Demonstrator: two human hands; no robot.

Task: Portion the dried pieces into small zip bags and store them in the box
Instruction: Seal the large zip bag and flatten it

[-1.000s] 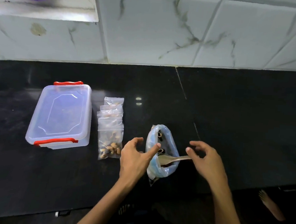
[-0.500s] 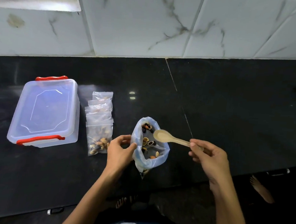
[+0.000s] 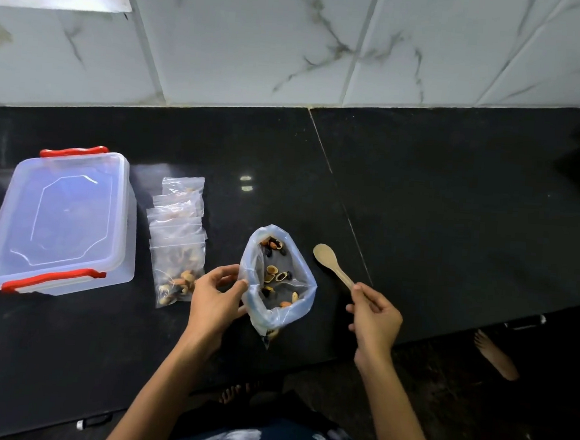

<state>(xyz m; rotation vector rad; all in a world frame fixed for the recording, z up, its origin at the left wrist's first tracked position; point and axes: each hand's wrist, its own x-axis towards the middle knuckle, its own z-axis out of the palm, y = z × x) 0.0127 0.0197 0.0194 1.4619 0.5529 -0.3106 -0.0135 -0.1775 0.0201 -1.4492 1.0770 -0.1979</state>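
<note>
Near the centre of the frame, on the glossy black stone tabletop (image 3: 420, 201), a bluish translucent plastic bag (image 3: 279, 281) standing with its mouth rolled open, loose dried pieces (image 3: 275, 274) in tan, orange and black scattered inside. At the bag's left rim, the left hand (image 3: 216, 295), thumb and fingers curled and pinching the plastic edge, holding the mouth open. To the right of the bag, apart from it, the right hand (image 3: 374, 320), fingers curled round the handle end of a pale wooden spoon (image 3: 333, 266), bowl pointing toward the upper left and looking empty (held low over the tabletop; contact with the surface not clear). Left of the bag, a short overlapping row of small clear zip bags (image 3: 178, 232) lying flat, the nearest one holding a mixed heap of the same dried pieces, the farther ones showing only faint contents. Further left, just beside that row, a clear rectangular plastic storage box with red latch handles (image 3: 60, 221), lid on. Across the top of the frame, a white marble-veined tiled wall (image 3: 294, 41). Lower right, beyond the tabletop edge, a bare foot (image 3: 495, 354) on the dark floor.
</note>
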